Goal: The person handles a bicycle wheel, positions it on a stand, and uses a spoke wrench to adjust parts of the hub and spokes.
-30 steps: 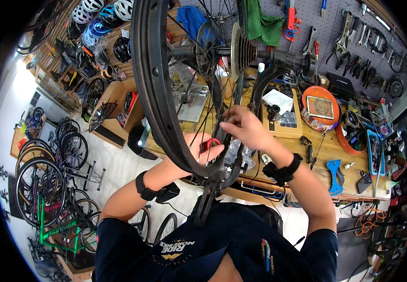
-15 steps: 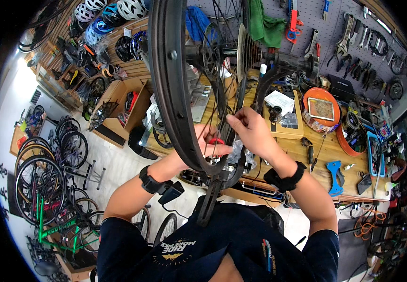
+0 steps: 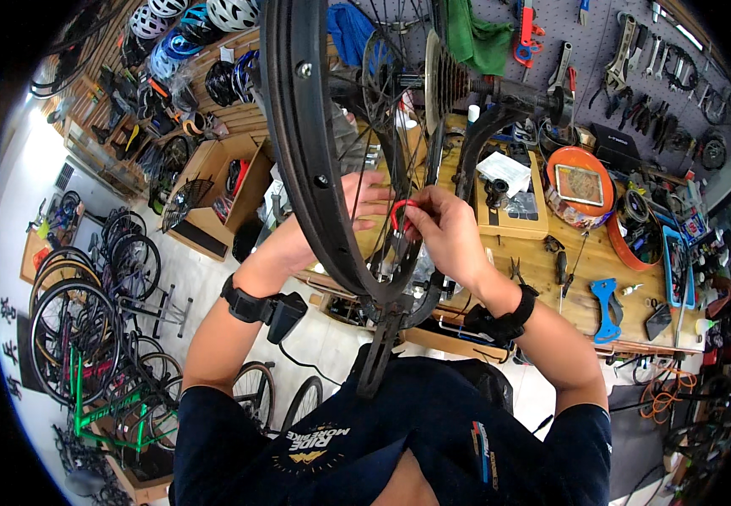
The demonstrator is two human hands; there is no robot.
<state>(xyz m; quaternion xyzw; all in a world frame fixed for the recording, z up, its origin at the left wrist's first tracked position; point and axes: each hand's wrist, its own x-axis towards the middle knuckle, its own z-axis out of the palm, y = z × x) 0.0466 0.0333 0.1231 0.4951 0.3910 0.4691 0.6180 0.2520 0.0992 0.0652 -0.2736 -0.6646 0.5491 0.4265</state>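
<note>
A bicycle wheel point(image 3: 291, 110) with a black rim stands upright in a black truing stand point(image 3: 382, 350) in front of me, its cassette point(image 3: 434, 84) facing right. My right hand point(image 3: 454, 240) pinches a red, rounded spoke wrench point(image 3: 397, 209) among the spokes, right of the rim. My left hand point(image 3: 310, 232) is behind the rim on the left, with its fingers stretched out and apart near the spokes. Part of that hand is hidden by the rim. Whether its fingertips touch a spoke cannot be made out.
The wooden workbench point(image 3: 534, 287) holds an orange round tub point(image 3: 589, 211), a blue tray point(image 3: 677, 266), a blue tool point(image 3: 606, 310) and pliers. Hand tools hang on the grey pegboard point(image 3: 601, 63). Bicycles and a cardboard box point(image 3: 229, 190) stand to the left.
The red spoke wrench has gone from beside my left hand to my right hand, a little higher. My left fingers have spread and moved up. The rim has turned slightly.
</note>
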